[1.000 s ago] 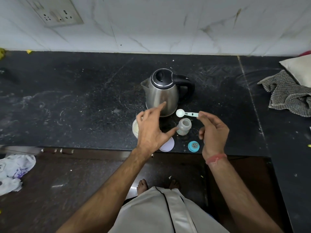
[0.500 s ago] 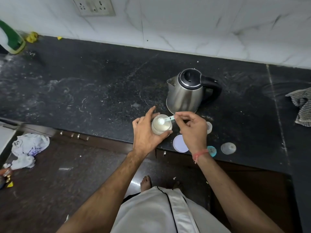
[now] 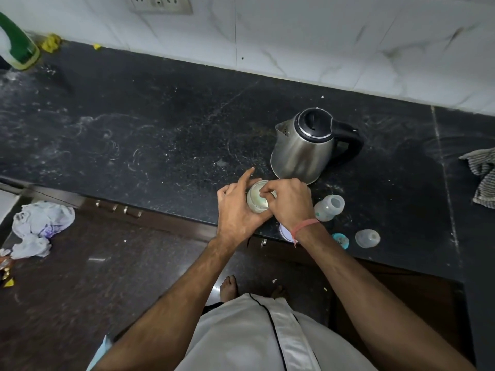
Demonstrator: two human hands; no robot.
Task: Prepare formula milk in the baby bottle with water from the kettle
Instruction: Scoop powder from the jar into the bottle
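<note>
My left hand [image 3: 235,210] grips a small round formula container [image 3: 256,200] near the counter's front edge, its index finger sticking out. My right hand [image 3: 290,202] reaches over the container's mouth, fingers pinching the scoop, which is almost wholly hidden. The open baby bottle [image 3: 329,207] stands just right of my right hand. A steel kettle [image 3: 304,148] with a black lid and handle stands behind both hands. The container's white lid [image 3: 285,231] lies under my right wrist. A blue bottle ring with teat [image 3: 340,240] and a clear cap [image 3: 367,238] lie at the front edge.
The black stone counter [image 3: 160,129] runs left, dusted with powder. A green bottle [image 3: 16,46] stands at the far left by the wall. A striped cloth [image 3: 482,178] lies at the right. Crumpled plastic bags [image 3: 37,226] lie on the floor at the left.
A second ago my right hand held the scoop above the bottle. Since then my left hand has taken hold of the container and my right hand has lowered the scoop into it.
</note>
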